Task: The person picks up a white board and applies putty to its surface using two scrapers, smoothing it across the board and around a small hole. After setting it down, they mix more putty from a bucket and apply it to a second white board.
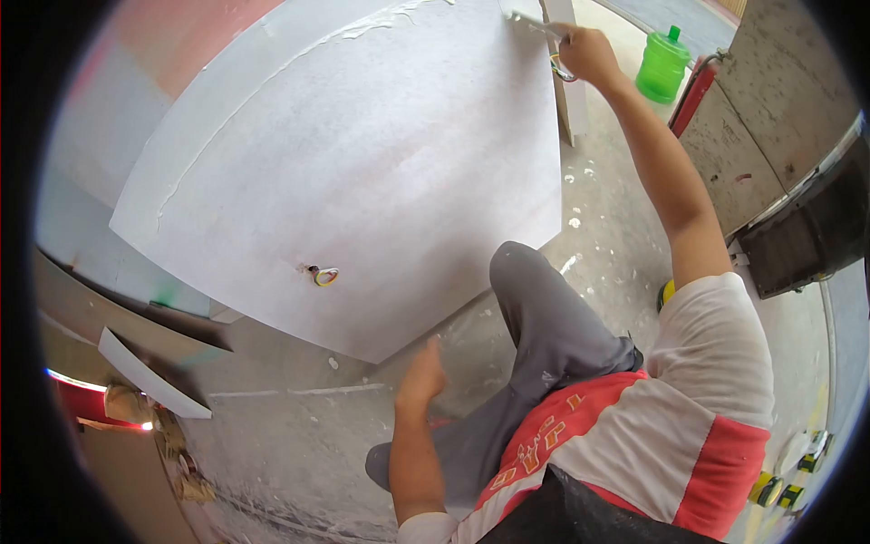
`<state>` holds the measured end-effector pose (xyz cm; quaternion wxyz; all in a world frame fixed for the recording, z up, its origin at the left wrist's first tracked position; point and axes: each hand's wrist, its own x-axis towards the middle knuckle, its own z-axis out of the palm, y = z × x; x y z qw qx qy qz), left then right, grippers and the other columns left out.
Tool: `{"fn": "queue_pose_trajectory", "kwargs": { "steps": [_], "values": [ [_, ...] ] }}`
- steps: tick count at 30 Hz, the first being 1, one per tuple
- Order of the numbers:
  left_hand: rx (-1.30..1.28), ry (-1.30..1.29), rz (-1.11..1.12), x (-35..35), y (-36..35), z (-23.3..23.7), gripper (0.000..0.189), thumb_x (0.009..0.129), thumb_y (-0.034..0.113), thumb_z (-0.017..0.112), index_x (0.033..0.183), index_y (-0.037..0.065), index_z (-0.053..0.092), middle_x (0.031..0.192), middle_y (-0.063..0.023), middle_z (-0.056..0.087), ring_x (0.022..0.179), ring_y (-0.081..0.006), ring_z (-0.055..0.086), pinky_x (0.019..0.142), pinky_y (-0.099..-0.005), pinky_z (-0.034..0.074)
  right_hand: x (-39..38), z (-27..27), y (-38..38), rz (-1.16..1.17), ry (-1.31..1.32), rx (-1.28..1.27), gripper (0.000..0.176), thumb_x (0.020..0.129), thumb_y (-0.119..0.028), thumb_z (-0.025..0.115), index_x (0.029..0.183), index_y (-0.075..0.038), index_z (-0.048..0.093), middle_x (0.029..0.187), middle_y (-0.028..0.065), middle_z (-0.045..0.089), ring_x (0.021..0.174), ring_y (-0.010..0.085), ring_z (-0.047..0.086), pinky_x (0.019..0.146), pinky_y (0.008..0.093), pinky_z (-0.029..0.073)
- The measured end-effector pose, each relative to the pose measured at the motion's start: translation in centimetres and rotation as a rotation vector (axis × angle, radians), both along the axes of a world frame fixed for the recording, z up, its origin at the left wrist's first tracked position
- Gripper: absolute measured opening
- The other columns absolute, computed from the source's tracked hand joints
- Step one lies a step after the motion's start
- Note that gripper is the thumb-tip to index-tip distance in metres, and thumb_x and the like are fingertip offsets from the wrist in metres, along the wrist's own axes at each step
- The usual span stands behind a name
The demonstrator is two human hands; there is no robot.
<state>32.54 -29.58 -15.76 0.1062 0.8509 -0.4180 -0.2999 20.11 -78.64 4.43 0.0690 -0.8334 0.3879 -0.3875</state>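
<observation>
My right hand (587,56) is closed around the handle of a putty knife (535,23), its blade at the top right part of a large white panel (362,163). Along the panel's upper left seam runs a raised line of white filler (272,80), thicker towards the top. Below the panel's lower corner, my left hand (422,374) hangs apart from it, fingers curled in and nothing visible in them. A small loop of coloured wire (324,276) pokes out of a hole in the panel. Another wire loop (564,69) hangs by the right edge, under my right hand.
A green water jug (662,65) stands at the upper right, beside a red metal piece (693,95). White spots mark the concrete floor (594,236). Offcut boards (154,372) lie at the lower left. Several yellow-and-black tins (768,490) sit at the lower right.
</observation>
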Motion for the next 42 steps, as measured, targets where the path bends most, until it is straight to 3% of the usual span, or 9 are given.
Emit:
{"fn": "queue_pose_trajectory", "kwargs": {
  "steps": [4, 11, 18, 20, 31, 34, 37, 40, 42],
  "values": [
    [-0.037, -0.002, -0.001, -0.3, 0.2, 0.5, 0.048, 0.076, -0.005, 0.046, 0.124, 0.002, 0.045, 0.109, -0.0295, 0.058, 0.106, -0.0443, 0.053, 0.088, -0.0483, 0.042, 0.6, 2.0, -2.7, -0.004, -0.368, 0.129, 0.035, 0.067, -0.019, 0.053, 0.084, 0.008, 0.065, 0.076, 0.0273, 0.064, 0.076, 0.0371, 0.066, 0.071, 0.041, 0.051],
    [-0.118, -0.012, 0.043, -0.5, 1.9, 1.6, 0.047, 0.078, -0.005, 0.044, 0.124, 0.002, 0.045, 0.108, -0.03, 0.058, 0.106, -0.0442, 0.053, 0.089, -0.0486, 0.042, 5.4, 3.6, -5.5, -0.165, -0.487, 0.157, 0.036, 0.068, -0.022, 0.05, 0.08, 0.006, 0.067, 0.08, 0.0272, 0.065, 0.082, 0.039, 0.065, 0.078, 0.042, 0.048],
    [-0.104, -0.019, 0.07, -0.9, 3.8, 2.8, 0.047, 0.079, -0.004, 0.044, 0.126, 0.001, 0.043, 0.108, -0.0301, 0.058, 0.105, -0.0446, 0.053, 0.088, -0.0495, 0.042, 9.6, 4.6, -0.8, -0.149, -0.426, -0.061, 0.032, 0.07, -0.021, 0.05, 0.089, -0.004, 0.069, 0.084, 0.0201, 0.067, 0.087, 0.038, 0.063, 0.078, 0.0419, 0.049],
    [-0.083, -0.01, 0.081, -1.1, 4.2, 3.5, 0.047, 0.08, -0.004, 0.043, 0.127, 0.001, 0.042, 0.109, -0.0298, 0.057, 0.105, -0.0444, 0.053, 0.088, -0.0496, 0.043, 11.1, 3.9, -1.5, -0.096, -0.4, -0.212, 0.028, 0.076, -0.017, 0.048, 0.09, -0.001, 0.066, 0.089, 0.0235, 0.065, 0.088, 0.0414, 0.061, 0.081, 0.0448, 0.047],
    [-0.106, 0.018, 0.075, -1.9, 6.7, 5.8, 0.048, 0.082, -0.004, 0.042, 0.13, 0.002, 0.04, 0.118, -0.0261, 0.055, 0.107, -0.0413, 0.054, 0.089, -0.0472, 0.044, 19.8, 5.6, 13.9, 0.082, -0.526, -0.273, 0.028, 0.081, -0.019, 0.045, 0.08, 0.001, 0.064, 0.083, 0.0279, 0.063, 0.082, 0.0453, 0.06, 0.077, 0.0487, 0.047],
    [-0.241, -0.062, 0.07, -2.1, 7.7, 5.0, 0.026, 0.088, 0.002, 0.042, 0.113, -0.002, 0.045, 0.103, -0.0279, 0.059, 0.098, -0.0423, 0.058, 0.083, -0.0506, 0.046, 21.3, 6.8, 19.9, 0.121, -0.537, -0.192, 0.029, 0.082, -0.019, 0.044, 0.078, 0.002, 0.063, 0.08, 0.0294, 0.062, 0.08, 0.0474, 0.06, 0.076, 0.0514, 0.047],
    [-0.286, -0.071, 0.127, -2.3, 8.4, 5.5, 0.025, 0.089, 0.006, 0.04, 0.112, -0.002, 0.046, 0.102, -0.0272, 0.061, 0.096, -0.0422, 0.059, 0.081, -0.0506, 0.047, 23.3, 7.3, 24.5, 0.167, -0.547, -0.164, 0.03, 0.083, -0.02, 0.044, 0.078, 0.002, 0.063, 0.08, 0.0291, 0.062, 0.081, 0.0475, 0.06, 0.076, 0.0509, 0.047],
    [-0.124, -0.01, 0.131, -2.0, 8.7, 7.2, 0.044, 0.084, -0.001, 0.041, 0.128, 0.0, 0.04, 0.11, -0.0262, 0.059, 0.103, -0.0403, 0.056, 0.086, -0.0471, 0.045, 25.7, 7.7, 28.4, 0.19, -0.506, -0.171, 0.031, 0.084, -0.022, 0.046, 0.078, 0.004, 0.063, 0.08, 0.03, 0.062, 0.08, 0.0466, 0.06, 0.076, 0.0508, 0.047],
    [-0.151, -0.023, 0.134, -1.7, 9.3, 6.2, 0.042, 0.085, 0.0, 0.041, 0.126, -0.001, 0.041, 0.107, -0.0263, 0.059, 0.101, -0.0402, 0.057, 0.085, -0.0471, 0.046, 27.4, 7.8, 31.3, 0.224, -0.486, -0.169, 0.031, 0.084, -0.022, 0.046, 0.08, 0.004, 0.062, 0.08, 0.0302, 0.062, 0.08, 0.0464, 0.061, 0.076, 0.051, 0.048]
  ]
}}
